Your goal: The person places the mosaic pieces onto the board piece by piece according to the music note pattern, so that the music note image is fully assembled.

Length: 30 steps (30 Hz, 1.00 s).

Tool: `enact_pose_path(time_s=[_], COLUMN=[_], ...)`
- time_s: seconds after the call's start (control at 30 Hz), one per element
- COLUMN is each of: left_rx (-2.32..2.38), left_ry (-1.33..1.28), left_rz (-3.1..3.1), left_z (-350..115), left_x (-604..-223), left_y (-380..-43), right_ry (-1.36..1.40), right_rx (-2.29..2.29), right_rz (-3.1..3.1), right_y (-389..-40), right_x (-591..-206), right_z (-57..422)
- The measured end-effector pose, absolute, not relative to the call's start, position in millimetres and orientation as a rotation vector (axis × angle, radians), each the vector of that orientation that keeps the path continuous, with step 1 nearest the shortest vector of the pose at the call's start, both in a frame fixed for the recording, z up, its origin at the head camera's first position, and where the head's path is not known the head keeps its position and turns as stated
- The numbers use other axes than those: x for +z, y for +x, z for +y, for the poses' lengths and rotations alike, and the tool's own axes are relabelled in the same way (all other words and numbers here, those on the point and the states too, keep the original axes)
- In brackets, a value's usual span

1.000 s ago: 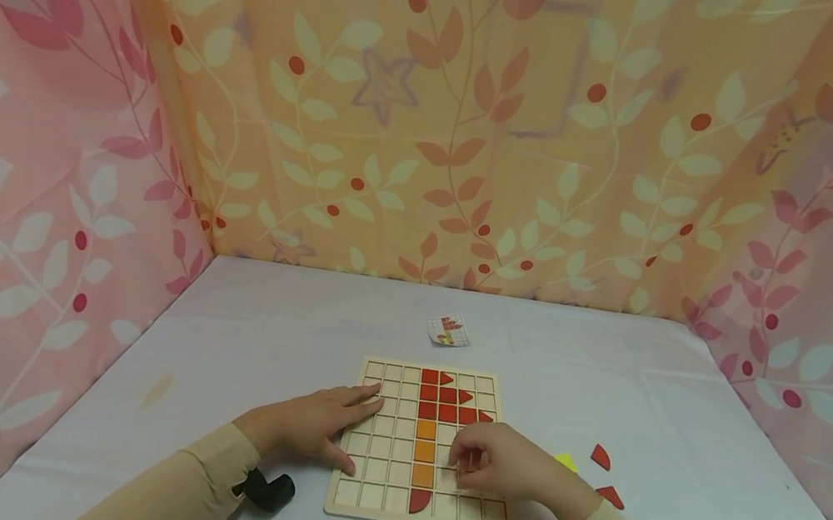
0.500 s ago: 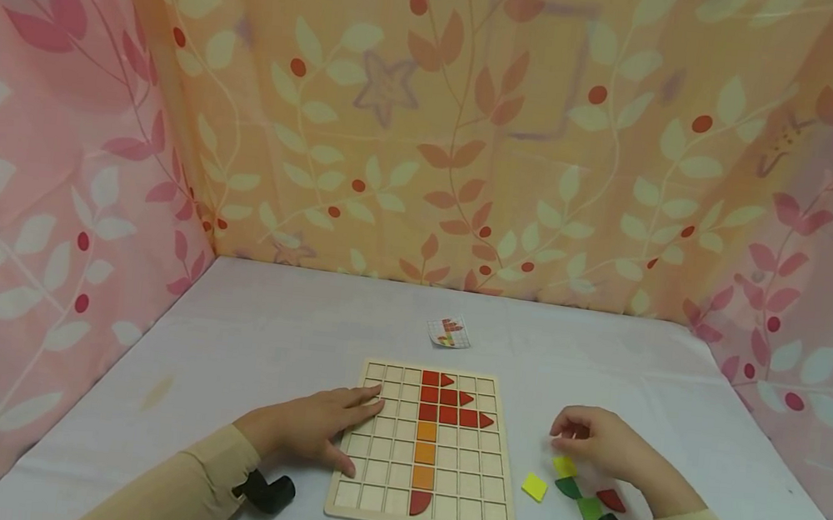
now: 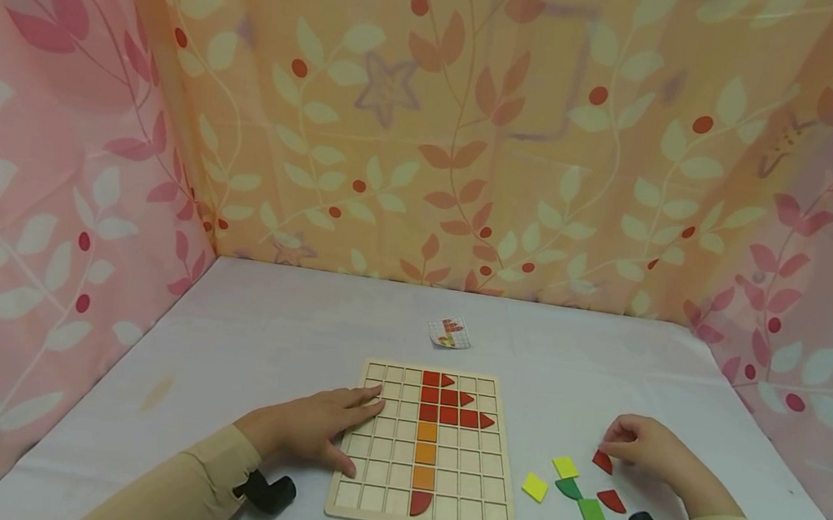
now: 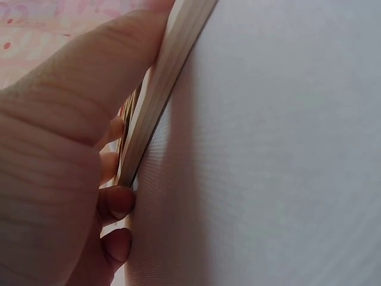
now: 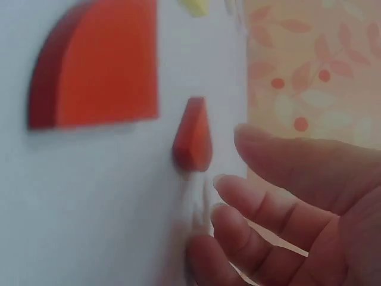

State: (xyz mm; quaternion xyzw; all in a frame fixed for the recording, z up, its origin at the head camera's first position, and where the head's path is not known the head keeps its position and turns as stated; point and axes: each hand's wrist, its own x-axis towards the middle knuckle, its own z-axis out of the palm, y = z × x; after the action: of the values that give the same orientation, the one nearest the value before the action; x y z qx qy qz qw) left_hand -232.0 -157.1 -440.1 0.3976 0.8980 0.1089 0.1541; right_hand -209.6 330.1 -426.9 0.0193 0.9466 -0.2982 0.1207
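Right hand (image 3: 647, 450) has shifted rightward, empty, fingers parted beside a red quarter-round piece (image 3: 604, 462) on the desk (image 3: 291, 307); left hand (image 3: 310, 426), fingers extended, spans the gridded wooden board's (image 3: 374, 474) left edge.

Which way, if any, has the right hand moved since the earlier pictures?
Yes, rightward: in the head view the right hand has gone from over the wooden board to beside a loose red piece.

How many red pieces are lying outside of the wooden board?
2, both on the white cloth to the right of the board: one red piece by the right hand, another red piece beside the green square. The hand may hide more.
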Motion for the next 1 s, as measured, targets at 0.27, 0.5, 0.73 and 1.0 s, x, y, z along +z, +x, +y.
enact_pose_path(time_s=[0.27, 0.5, 0.73, 1.0], left_rx=[0.305, 0.315, 0.307, 0.307], left_ry=[1.153, 1.139, 1.151, 1.155], left_rz=[2.575, 2.580, 2.585, 2.581], left_z=[-157.6, -157.7, -157.9, -158.1], left_x=[-441.2, -441.3, -442.3, -442.0], left_y=[-232.7, -232.6, -232.6, -232.7], right_ry=[0.093, 0.045, -0.002, -0.018], right_rx=[-0.850, -0.839, -0.830, -0.845], right_rz=[2.751, 2.740, 2.698, 2.648], right_y=[-209.5, -211.8, -210.6, -211.0], right_x=[-430.1, -430.6, -429.9, -428.6], right_z=[328.1, 323.8, 320.9, 316.9])
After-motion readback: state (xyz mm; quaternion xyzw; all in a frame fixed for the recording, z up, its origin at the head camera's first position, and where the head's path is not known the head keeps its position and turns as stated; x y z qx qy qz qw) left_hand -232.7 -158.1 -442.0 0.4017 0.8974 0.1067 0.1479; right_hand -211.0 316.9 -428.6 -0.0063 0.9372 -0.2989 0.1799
